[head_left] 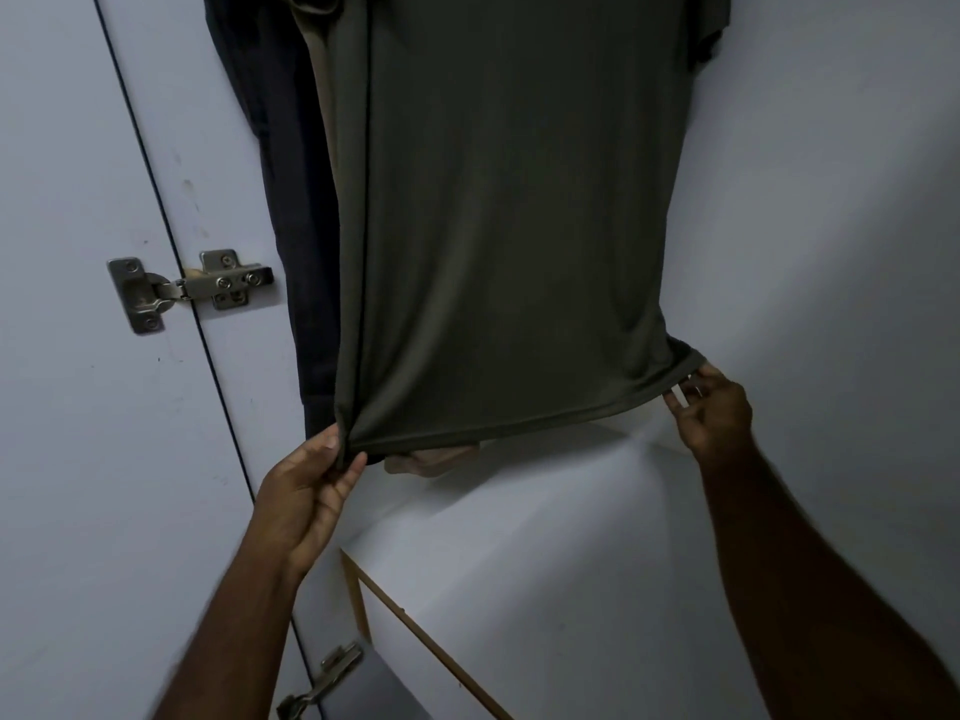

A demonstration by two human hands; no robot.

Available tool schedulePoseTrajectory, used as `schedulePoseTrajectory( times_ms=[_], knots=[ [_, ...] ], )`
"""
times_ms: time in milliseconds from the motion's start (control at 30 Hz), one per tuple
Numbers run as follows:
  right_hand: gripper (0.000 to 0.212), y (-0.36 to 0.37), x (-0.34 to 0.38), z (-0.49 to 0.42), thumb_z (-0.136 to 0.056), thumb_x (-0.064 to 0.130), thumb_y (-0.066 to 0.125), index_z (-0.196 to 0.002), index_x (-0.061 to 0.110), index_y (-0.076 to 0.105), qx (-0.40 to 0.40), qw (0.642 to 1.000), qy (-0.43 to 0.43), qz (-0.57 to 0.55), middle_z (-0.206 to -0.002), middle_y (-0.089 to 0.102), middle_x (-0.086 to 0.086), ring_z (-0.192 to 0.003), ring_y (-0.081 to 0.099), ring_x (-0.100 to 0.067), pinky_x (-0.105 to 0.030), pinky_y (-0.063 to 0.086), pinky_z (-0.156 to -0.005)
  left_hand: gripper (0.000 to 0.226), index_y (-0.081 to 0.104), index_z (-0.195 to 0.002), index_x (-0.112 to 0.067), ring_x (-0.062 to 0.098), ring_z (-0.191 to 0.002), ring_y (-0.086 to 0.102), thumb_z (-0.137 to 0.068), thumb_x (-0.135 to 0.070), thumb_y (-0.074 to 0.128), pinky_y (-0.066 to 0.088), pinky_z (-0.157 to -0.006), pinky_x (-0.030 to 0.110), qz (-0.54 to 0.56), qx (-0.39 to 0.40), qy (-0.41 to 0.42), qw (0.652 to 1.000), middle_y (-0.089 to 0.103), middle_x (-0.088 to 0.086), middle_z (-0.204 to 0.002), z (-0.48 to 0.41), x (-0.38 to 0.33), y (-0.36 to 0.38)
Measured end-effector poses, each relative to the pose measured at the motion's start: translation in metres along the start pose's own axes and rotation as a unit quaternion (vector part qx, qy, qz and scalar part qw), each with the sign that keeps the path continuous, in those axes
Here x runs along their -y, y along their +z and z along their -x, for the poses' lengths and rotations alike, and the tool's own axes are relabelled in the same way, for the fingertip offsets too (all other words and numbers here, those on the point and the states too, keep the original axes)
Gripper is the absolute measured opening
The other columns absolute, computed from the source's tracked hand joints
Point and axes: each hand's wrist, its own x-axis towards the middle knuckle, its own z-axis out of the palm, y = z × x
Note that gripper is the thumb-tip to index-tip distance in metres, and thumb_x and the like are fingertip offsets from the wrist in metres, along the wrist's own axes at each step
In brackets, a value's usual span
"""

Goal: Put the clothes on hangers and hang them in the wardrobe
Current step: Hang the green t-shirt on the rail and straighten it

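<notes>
The olive T-shirt (498, 210) hung inside the wardrobe, its top out of view, in front of a tan garment (319, 96) and a dark one (280, 189). We held its hem at both corners: our left hand (306, 491) pinched the left corner, our right hand (709, 407) pinched the right, each grip closed on cloth. We judged it light, soft and stretchy, best held by the hem. A door hinge (192, 288) sat to the left.

Single head view, close, facing forward into wardrobe (779, 200), seemingly tilted slightly down.
</notes>
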Motion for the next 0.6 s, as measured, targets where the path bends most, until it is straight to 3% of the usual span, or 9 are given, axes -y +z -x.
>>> schedulePoseTrajectory(
  times_ms=[100,200,333,433,500,600],
  knots=[
    [0.033,-0.001,0.001,-0.002,-0.095,-0.004,0.051,-0.127,-0.003,0.059,-0.019,0.999,-0.03,0.036,-0.129,0.062,-0.017,-0.095,0.066,-0.016,-0.021,0.057,-0.076,0.026,0.064,-0.114,-0.011,0.019,-0.097,0.067,-0.093,0.0,0.052,0.059,-0.08,0.028,-0.104,-0.01,0.017,0.994,0.071,0.005,-0.105,0.002,-0.001,0.0],
    [0.038,-0.006,0.0,-0.004,-0.091,-0.006,0.052,-0.129,-0.006,0.054,-0.062,0.993,-0.055,0.089,-0.132,0.058,-0.023,-0.086,0.064,-0.015,-0.024,0.058,-0.081,0.025,0.064,-0.115,-0.013,0.02,-0.098,0.064,-0.092,-0.005,0.057,0.057,-0.081,0.033,-0.193,-0.03,0.066,0.979,0.07,0.004,-0.105,0.006,-0.004,0.0],
    [0.042,-0.012,-0.004,-0.01,-0.081,-0.009,0.067,-0.12,0.001,0.057,-0.122,0.979,-0.113,0.116,-0.118,0.062,-0.022,-0.091,0.065,-0.029,-0.027,0.057,-0.063,0.01,0.068,-0.097,-0.012,0.021,-0.093,0.061,-0.094,-0.014,0.059,0.051,-0.078,0.034,-0.224,-0.062,0.114,0.966,0.067,0.006,-0.097,0.008,-0.008,-0.001],
    [0.028,-0.019,-0.004,-0.018,-0.081,-0.003,0.065,-0.109,0.004,0.066,-0.132,0.956,-0.16,0.207,-0.107,0.067,-0.019,-0.068,0.065,-0.021,-0.03,0.053,-0.057,0.01,0.066,-0.095,-0.011,0.02,-0.09,0.061,-0.095,-0.014,0.056,0.053,-0.078,0.035,-0.239,-0.062,0.13,0.96,0.065,0.007,-0.095,0.007,-0.008,-0.001],
    [0.022,-0.03,-0.01,-0.022,-0.085,0.001,0.064,-0.107,-0.001,0.068,-0.144,0.942,-0.156,0.259,-0.098,0.07,-0.022,-0.054,0.062,-0.013,-0.029,0.053,-0.055,0.01,0.064,-0.094,-0.011,0.022,-0.089,0.061,-0.097,-0.014,0.054,0.057,-0.075,0.034,-0.243,-0.078,0.138,0.957,0.063,0.008,-0.094,0.005,-0.007,-0.004],
    [0.025,-0.048,-0.023,-0.026,-0.09,0.0,0.062,-0.114,-0.004,0.063,-0.158,0.949,-0.106,0.25,-0.109,0.068,-0.023,-0.063,0.064,-0.017,-0.024,0.053,-0.05,0.011,0.06,-0.091,-0.01,0.024,-0.091,0.063,-0.098,-0.013,0.052,0.061,-0.071,0.028,-0.207,-0.113,0.136,0.962,0.062,0.009,-0.099,0.001,-0.006,-0.007]
  ],
)
